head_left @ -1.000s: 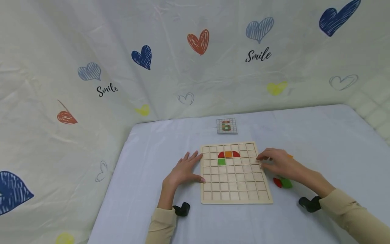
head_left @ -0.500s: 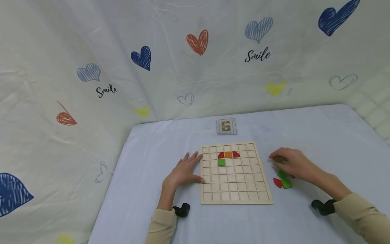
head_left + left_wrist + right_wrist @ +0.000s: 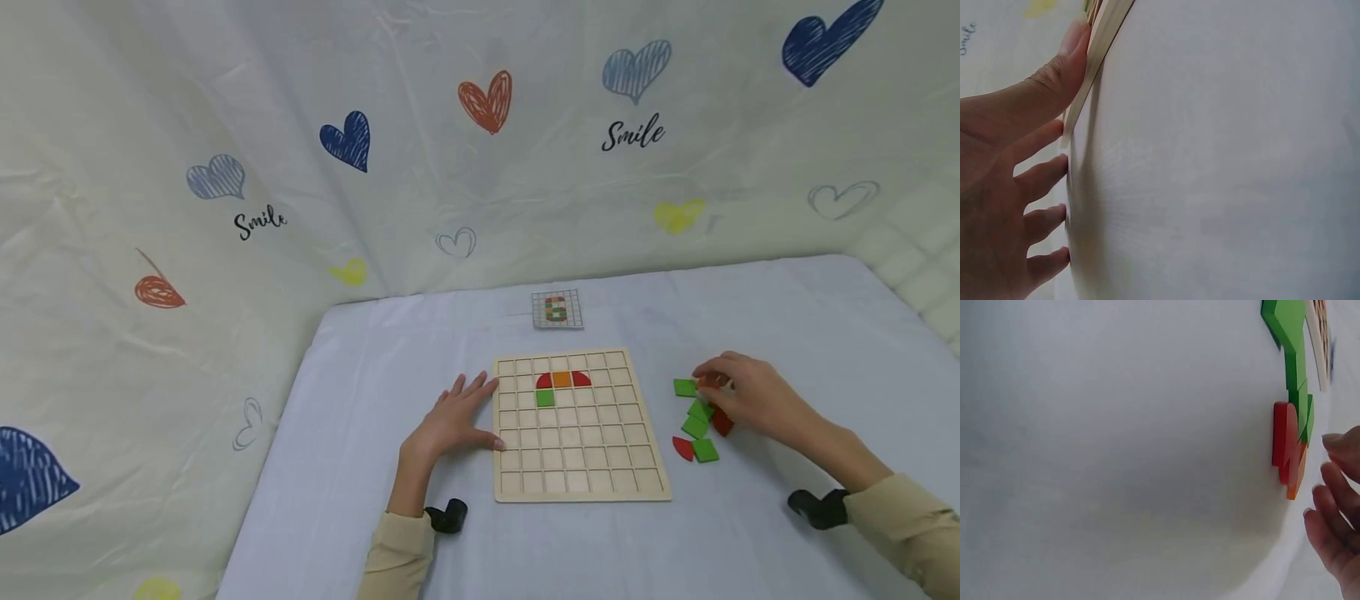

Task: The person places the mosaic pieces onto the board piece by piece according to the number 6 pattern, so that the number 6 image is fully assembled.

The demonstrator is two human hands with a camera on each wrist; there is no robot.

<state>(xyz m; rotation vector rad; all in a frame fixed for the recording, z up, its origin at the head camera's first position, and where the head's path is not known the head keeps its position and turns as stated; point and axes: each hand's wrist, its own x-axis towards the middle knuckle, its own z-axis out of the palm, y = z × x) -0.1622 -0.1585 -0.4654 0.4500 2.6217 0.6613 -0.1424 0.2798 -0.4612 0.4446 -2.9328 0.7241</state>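
My left hand (image 3: 450, 421) lies at the left edge of a wooden grid board (image 3: 585, 460), fingers spread, thumb and fingertips touching its side. In the left wrist view the thumb (image 3: 1063, 69) presses along the board's edge. Set in the grid's upper part are an orange square (image 3: 562, 380) between two red quarter-round pieces (image 3: 544, 382) and a green square (image 3: 545, 398). My right hand (image 3: 753, 396) hovers over loose pieces, its fingertips right at an orange piece (image 3: 1298, 478). In the right wrist view nothing shows between thumb and fingers.
Several green squares (image 3: 686, 387) lie loose right of the board, with red pieces (image 3: 722, 422) beside them and a red quarter-round piece (image 3: 682, 448) nearer the front. A small printed pattern card (image 3: 557, 309) lies behind the board on the white cloth (image 3: 420, 333).
My right hand has moved right, from the board's right edge past the green squares to the orange piece, uncovering green and red pieces. The left hand stays put.
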